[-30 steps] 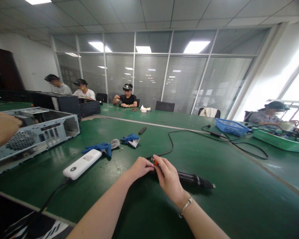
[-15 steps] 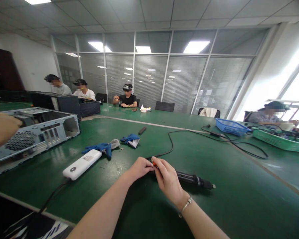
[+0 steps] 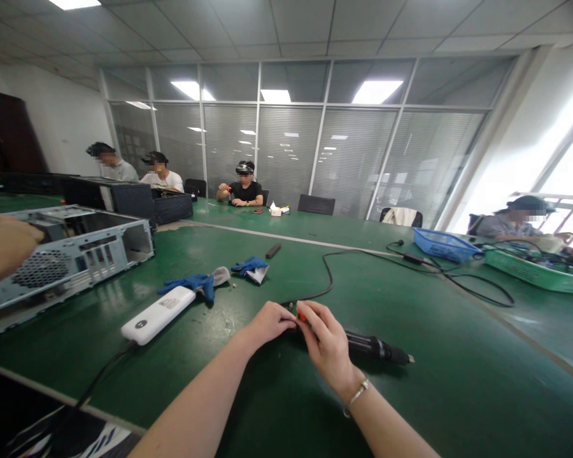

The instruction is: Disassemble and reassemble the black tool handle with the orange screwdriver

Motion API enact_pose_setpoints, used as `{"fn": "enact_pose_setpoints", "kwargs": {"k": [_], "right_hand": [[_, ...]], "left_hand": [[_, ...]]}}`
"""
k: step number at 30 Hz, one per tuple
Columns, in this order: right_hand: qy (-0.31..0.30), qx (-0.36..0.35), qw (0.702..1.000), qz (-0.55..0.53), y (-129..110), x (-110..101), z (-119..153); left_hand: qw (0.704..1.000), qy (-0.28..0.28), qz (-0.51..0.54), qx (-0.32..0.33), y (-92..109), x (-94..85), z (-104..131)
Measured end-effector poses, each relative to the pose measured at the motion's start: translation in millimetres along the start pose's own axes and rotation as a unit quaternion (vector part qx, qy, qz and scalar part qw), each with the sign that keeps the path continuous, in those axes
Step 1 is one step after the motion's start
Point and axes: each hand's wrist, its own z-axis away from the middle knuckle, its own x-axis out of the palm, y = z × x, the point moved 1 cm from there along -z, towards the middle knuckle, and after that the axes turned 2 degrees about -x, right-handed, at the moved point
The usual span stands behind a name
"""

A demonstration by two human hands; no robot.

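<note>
Both my hands meet above the green table in the middle of the view. My left hand [image 3: 273, 321] is closed in a pinch, its fingertips touching those of my right; what it pinches is hidden. Between the thumb and fingers of my right hand [image 3: 328, 343] shows a small orange-red piece [image 3: 302, 316], mostly covered. Behind the hands, a black electric screwdriver [image 3: 375, 346] lies on the table, its tip to the right and its rear part hidden. A black cord [image 3: 328, 273] runs from behind my fingers toward the far right.
To the left lie a white power bank [image 3: 158, 315] with a cable, blue-grey gloves [image 3: 191, 284] and a dark bar [image 3: 273, 250]. An open computer case [image 3: 90, 254] stands far left beside another person's arm [image 3: 7, 248]. Blue [image 3: 444, 243] and green baskets [image 3: 530, 270] are at right; co-workers sit around.
My right hand has shifted slightly right, and more of the orange-red piece shows between its fingers. My left hand stays almost in place.
</note>
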Motion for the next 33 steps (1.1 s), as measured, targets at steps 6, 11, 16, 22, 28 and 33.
{"fn": "enact_pose_setpoints", "kwargs": {"k": [6, 11, 16, 22, 28, 33], "right_hand": [[0.051, -0.038, 0.998, 0.013, -0.4, -8.1, -2.2], [-0.03, -0.039, 0.998, 0.031, -12.5, -18.7, -9.7], [-0.232, -0.072, 0.97, 0.007, -30.7, -29.9, -0.8], [-0.393, -0.069, 0.916, -0.047, -35.8, -50.4, 21.5], [-0.423, -0.049, 0.905, -0.031, -26.4, -53.2, 30.7], [-0.396, -0.037, 0.917, -0.005, -19.8, -57.2, 35.3]], "left_hand": [[1.0, -0.002, 0.008, 0.014, 4.0, -1.6, 0.3], [1.0, 0.009, -0.007, 0.001, 3.8, -0.3, 0.8], [1.0, -0.003, -0.002, 0.004, 1.0, 1.4, 0.4], [1.0, -0.002, -0.011, 0.01, 3.4, -1.4, -0.1], [1.0, -0.006, -0.024, 0.003, 9.2, -4.0, 1.2], [0.999, -0.007, -0.036, -0.003, 9.5, -3.8, 0.5]]}}
